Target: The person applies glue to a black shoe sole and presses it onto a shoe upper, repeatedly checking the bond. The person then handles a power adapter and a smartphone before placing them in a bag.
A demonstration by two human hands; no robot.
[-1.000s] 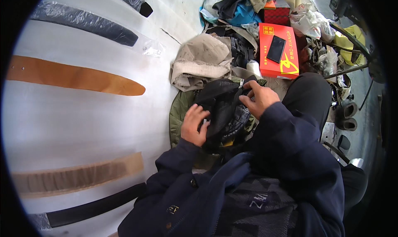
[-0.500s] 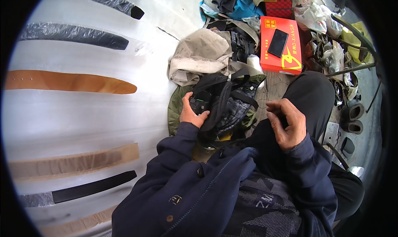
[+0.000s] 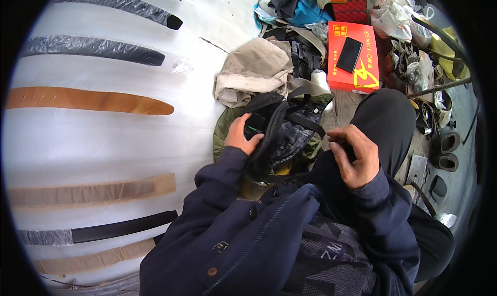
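My left hand (image 3: 242, 135) grips a black boxy device (image 3: 252, 130) with a small green patch on it, at the mouth of a black bag (image 3: 282, 128). Much of the device is hidden by the bag and my fingers, and its kind cannot be made out. My right hand (image 3: 357, 156) hovers by my bent knee, just right of the bag. Its fingers are loosely curled, with a gap between thumb and forefinger and nothing seen in them. A beige cloth (image 3: 253, 71) lies just beyond the bag, and olive fabric (image 3: 223, 135) shows under its left side.
On the left, several belt-like strips lie on a white surface (image 3: 103, 146), among them a brown leather one (image 3: 88, 100). A red box (image 3: 353, 55) with a black phone (image 3: 350, 55) on top stands beyond my knee. Plastic bags (image 3: 391, 21) and metal rods fill the right.
The black device has gone deeper into the bag's mouth, with my left hand still on it. My right hand has barely moved. The whole view has shifted slightly.
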